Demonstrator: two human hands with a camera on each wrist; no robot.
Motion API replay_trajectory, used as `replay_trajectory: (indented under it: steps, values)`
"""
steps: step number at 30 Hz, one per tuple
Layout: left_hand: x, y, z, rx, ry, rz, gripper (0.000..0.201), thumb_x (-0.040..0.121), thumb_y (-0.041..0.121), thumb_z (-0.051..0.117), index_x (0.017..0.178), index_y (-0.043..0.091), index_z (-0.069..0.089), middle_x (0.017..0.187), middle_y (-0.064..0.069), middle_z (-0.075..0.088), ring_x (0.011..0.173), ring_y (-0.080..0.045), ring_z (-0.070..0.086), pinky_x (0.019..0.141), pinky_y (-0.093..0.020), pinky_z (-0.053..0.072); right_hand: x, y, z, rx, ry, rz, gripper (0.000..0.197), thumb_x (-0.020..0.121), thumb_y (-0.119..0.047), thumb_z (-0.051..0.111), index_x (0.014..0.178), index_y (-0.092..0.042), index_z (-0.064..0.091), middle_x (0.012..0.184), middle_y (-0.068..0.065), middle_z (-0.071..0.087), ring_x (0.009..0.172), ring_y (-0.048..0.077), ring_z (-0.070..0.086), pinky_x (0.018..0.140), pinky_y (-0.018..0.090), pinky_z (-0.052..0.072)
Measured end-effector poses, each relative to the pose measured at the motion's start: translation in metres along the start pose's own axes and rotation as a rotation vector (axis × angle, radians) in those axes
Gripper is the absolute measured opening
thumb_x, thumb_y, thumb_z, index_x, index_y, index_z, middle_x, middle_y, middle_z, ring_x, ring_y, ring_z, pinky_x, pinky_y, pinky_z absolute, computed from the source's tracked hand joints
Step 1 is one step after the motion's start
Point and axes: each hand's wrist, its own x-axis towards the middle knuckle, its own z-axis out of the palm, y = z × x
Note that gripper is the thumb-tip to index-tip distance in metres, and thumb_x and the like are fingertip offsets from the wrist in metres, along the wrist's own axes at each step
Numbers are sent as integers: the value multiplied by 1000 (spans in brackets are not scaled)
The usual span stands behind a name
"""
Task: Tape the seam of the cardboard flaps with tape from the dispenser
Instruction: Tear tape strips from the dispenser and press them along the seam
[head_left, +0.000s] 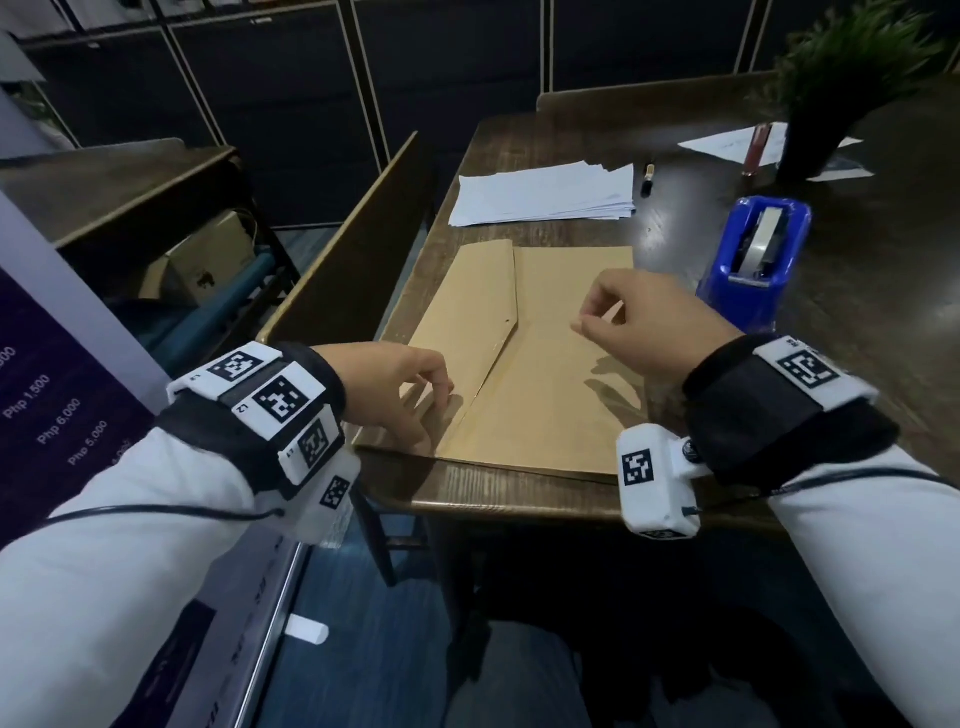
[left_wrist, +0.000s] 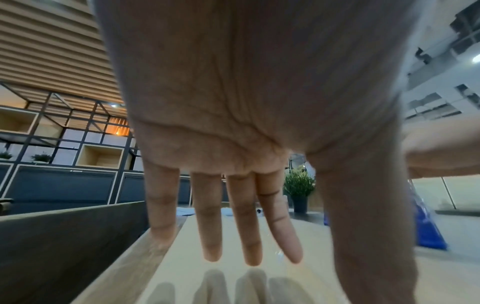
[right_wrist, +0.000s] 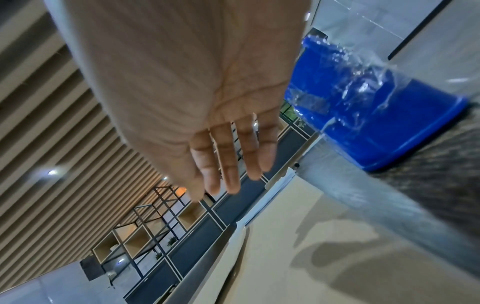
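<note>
A brown cardboard envelope (head_left: 550, 374) lies flat on the table, its folded flap (head_left: 480, 312) on the left and the slanted seam (head_left: 498, 358) running toward me. My left hand (head_left: 434, 415) rests with straight fingers (left_wrist: 249, 226) on the near end of the flap. My right hand (head_left: 584, 323) hovers over the envelope's middle, thumb and forefinger pinched together on a strip of clear tape (right_wrist: 363, 78), which shows as a wrinkled film in the right wrist view. The blue tape dispenser (head_left: 753, 260) stands just right of the envelope.
Behind the envelope lie a stack of white paper (head_left: 540, 195) and a small marker (head_left: 648, 179). A potted plant (head_left: 831, 104) and a red item (head_left: 756, 148) sit at the back right. A wooden divider (head_left: 358, 244) borders the table's left side.
</note>
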Motion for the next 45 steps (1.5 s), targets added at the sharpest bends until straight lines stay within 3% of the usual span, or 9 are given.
replay_trajectory:
  steps: [7, 14, 24, 26, 31, 33, 36, 40, 45]
  values:
    - [14, 52, -11, -23, 324, 103, 28, 91, 38, 58, 118, 30, 57, 131, 9, 56, 126, -12, 48, 104, -36, 40, -9, 22, -21, -2, 536, -99, 12, 93, -14, 46, 95, -13, 57, 101, 3, 55, 97, 21, 51, 82, 40, 48]
    - [56, 129, -14, -128, 538, 196, 21, 97, 32, 46, 109, 27, 62, 117, 9, 63, 110, -14, 57, 88, -32, 46, -15, 72, -42, -4, 541, 28, 27, 100, -18, 35, 118, -7, 53, 122, 7, 50, 111, 21, 46, 86, 24, 32]
    - [98, 197, -22, -490, 507, 312, 32, 101, 24, 40, 114, 13, 68, 113, 0, 67, 105, -12, 58, 85, -24, 40, 7, 104, -47, 89, 368, 253, 67, 95, -61, 21, 125, -6, 45, 126, 15, 54, 109, 29, 55, 86, 38, 43]
    - [101, 203, -22, -590, 454, 338, 33, 101, 22, 39, 113, 10, 67, 111, -6, 68, 104, -16, 60, 90, -30, 45, 8, 105, -46, 140, 336, 286, 82, 88, -72, 18, 130, -5, 41, 119, 15, 59, 101, 28, 58, 79, 36, 43]
    - [106, 205, -19, -687, 339, 380, 32, 102, 22, 39, 105, 9, 69, 85, -2, 64, 77, -11, 54, 82, -33, 44, 6, 102, -50, 183, 286, 289, 124, 60, -93, 2, 135, -1, 37, 133, 21, 53, 115, 33, 55, 92, 44, 44]
    - [107, 201, -20, -662, 332, 387, 30, 101, 21, 41, 102, 13, 70, 80, 4, 65, 74, -8, 56, 84, -33, 46, 4, 101, -50, 153, 272, 284, 120, 63, -91, 5, 136, -1, 36, 136, 21, 50, 118, 34, 54, 94, 44, 43]
    - [107, 194, -20, -679, 282, 375, 28, 101, 22, 43, 99, 21, 71, 99, -5, 73, 99, -24, 65, 99, -45, 47, -2, 101, -48, 107, 261, 256, 114, 68, -88, 7, 136, -2, 37, 136, 21, 50, 118, 33, 53, 94, 42, 44]
    - [100, 188, -21, -712, 239, 371, 26, 100, 20, 44, 96, 26, 69, 103, -6, 72, 102, -22, 65, 100, -39, 49, -8, 95, -48, 23, 261, 258, 109, 71, -86, 6, 133, -3, 41, 131, 18, 54, 109, 31, 58, 79, 37, 43]
    - [90, 178, -22, -750, 159, 361, 25, 100, 20, 45, 105, 21, 70, 110, -9, 71, 105, -25, 64, 97, -34, 50, -11, 90, -56, -105, 363, 191, 80, 82, -77, 8, 79, -13, 57, 77, 8, 62, 70, 23, 58, 60, 31, 38]
